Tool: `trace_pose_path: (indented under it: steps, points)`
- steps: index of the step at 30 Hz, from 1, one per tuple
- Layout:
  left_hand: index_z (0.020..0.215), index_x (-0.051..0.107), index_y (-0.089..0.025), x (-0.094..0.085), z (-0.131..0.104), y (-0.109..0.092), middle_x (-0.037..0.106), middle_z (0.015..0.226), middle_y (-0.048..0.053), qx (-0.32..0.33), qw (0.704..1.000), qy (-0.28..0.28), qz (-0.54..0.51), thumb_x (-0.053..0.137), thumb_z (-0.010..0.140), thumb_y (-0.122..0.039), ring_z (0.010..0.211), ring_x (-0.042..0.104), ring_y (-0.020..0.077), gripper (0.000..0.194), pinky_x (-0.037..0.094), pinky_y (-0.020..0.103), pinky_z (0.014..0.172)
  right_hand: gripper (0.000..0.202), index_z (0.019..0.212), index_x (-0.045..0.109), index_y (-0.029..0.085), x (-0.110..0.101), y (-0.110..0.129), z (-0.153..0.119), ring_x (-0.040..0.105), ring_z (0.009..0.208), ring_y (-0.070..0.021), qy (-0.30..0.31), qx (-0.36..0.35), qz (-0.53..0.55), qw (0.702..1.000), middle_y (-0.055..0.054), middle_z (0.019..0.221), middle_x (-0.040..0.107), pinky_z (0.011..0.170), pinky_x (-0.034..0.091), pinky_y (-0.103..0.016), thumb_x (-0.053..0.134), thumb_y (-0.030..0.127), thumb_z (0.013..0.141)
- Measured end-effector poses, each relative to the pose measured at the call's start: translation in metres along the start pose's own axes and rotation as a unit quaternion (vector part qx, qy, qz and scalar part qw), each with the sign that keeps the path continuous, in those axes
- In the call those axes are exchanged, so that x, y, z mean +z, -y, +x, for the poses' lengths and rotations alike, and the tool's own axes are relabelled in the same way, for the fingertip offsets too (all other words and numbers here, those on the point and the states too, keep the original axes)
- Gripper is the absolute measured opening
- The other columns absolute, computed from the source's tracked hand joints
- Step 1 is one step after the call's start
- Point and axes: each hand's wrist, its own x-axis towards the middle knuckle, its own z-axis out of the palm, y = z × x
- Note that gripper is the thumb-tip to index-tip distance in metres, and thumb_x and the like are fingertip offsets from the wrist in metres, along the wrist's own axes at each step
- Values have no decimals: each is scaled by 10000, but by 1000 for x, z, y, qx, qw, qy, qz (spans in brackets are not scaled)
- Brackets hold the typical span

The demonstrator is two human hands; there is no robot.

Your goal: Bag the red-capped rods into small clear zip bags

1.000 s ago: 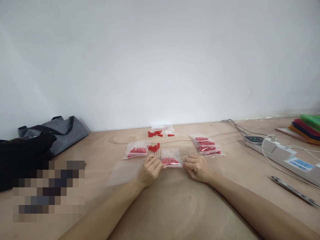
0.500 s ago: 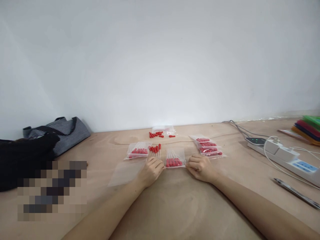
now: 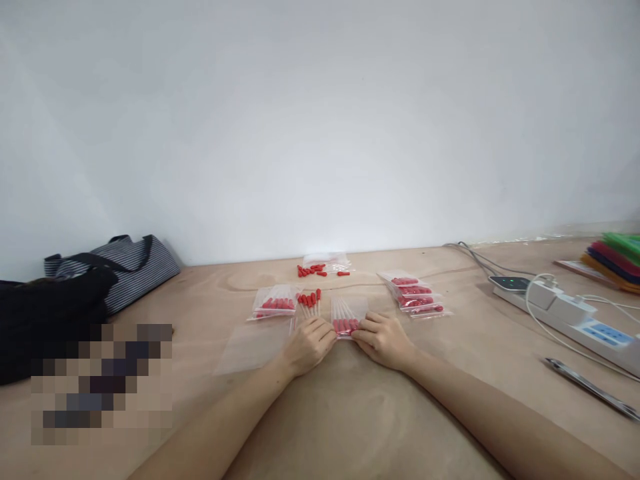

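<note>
Between my hands lies a clear zip bag point(image 3: 349, 307) holding several droppers with red bulbs, bulbs toward me. My left hand point(image 3: 310, 345) is closed at the bag's near left corner. On the other side, my right hand point(image 3: 384, 341) pinches the near edge, its fingers covering the right corner. Just beyond my left hand are loose droppers point(image 3: 311, 300) with red bulbs. A filled zip bag point(image 3: 276, 303) rests to their left, and an empty-looking clear bag point(image 3: 247, 347) is flat beside my left wrist.
Filled bags point(image 3: 417, 293) overlap at the right. Loose red bulbs point(image 3: 311, 270) and clear tubes point(image 3: 340, 262) sit near the wall. Farther right are a power strip point(image 3: 595, 327), cables and tweezers point(image 3: 593, 388). A striped bag point(image 3: 145, 270) and black cloth point(image 3: 55, 327) occupy the left.
My right hand has slid left along the bag's near edge, closer to my left hand. My left hand has shifted slightly right.
</note>
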Motion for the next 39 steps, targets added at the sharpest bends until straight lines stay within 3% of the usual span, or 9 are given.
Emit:
trace_pose_path:
  steps: [5,9,12,17,22,27,32,35,39]
  points:
    - [692,561,-157,0,3,-4,599,698,48,-53,995,6,-84,360,877,-181,666,532,168,274,426,313,654,248,605,530,174,0,0,1,409,577,-122,-6,-12,15,1000,-6,595,526,518,269,-255,411,132,818]
    - [662,519,-164,-7,6,-11,559,680,44,-186,969,-17,-162,454,834,-284,691,530,188,219,433,353,675,215,673,546,179,-5,1,0,432,585,-125,-29,0,28,999,-11,615,531,525,283,-251,402,136,827]
    - [854,500,-170,-10,9,-13,571,778,55,-303,922,-32,-240,454,830,-352,724,557,188,190,466,334,626,180,716,550,173,-8,3,-2,445,591,-126,-69,29,33,997,-22,635,531,533,301,-246,410,147,826]
    - [990,459,-168,0,16,-12,608,621,16,-423,811,-5,-404,166,928,-315,543,617,129,333,494,247,501,197,754,552,161,-14,9,-4,456,589,-124,-85,5,45,995,-36,664,548,525,313,-244,375,125,832]
    - [891,558,-135,4,19,-8,624,637,15,-495,729,-17,-473,525,770,-145,541,613,126,126,486,220,504,155,890,559,187,-17,11,-4,506,657,-132,-17,-25,85,996,-38,785,589,551,351,-244,436,267,840]
    - [959,569,-164,-32,-3,41,631,818,15,-571,690,-119,-428,514,717,-73,592,600,103,264,472,204,552,230,1009,527,186,-17,1,-10,545,746,-145,9,39,92,995,-66,887,584,601,391,-240,461,311,828]
    - [1011,541,-140,-76,-53,102,630,716,12,-660,652,-183,-325,554,690,-85,601,607,130,325,473,225,586,165,949,547,202,-13,-4,-13,540,658,-112,34,51,98,993,-46,892,571,563,375,-219,450,262,828]
    - [956,561,-132,-84,-76,116,646,700,35,-686,644,-170,-294,554,689,-72,633,626,164,274,491,260,608,147,922,553,202,-13,-3,-12,535,644,-106,38,49,96,993,-43,886,565,546,363,-211,452,249,826]
    - [848,596,-139,-76,-92,118,661,713,51,-688,667,-139,-249,612,648,-93,722,633,212,205,496,309,678,129,889,559,198,-14,-2,-11,535,639,-103,35,51,92,994,-42,868,564,547,358,-207,455,234,822]
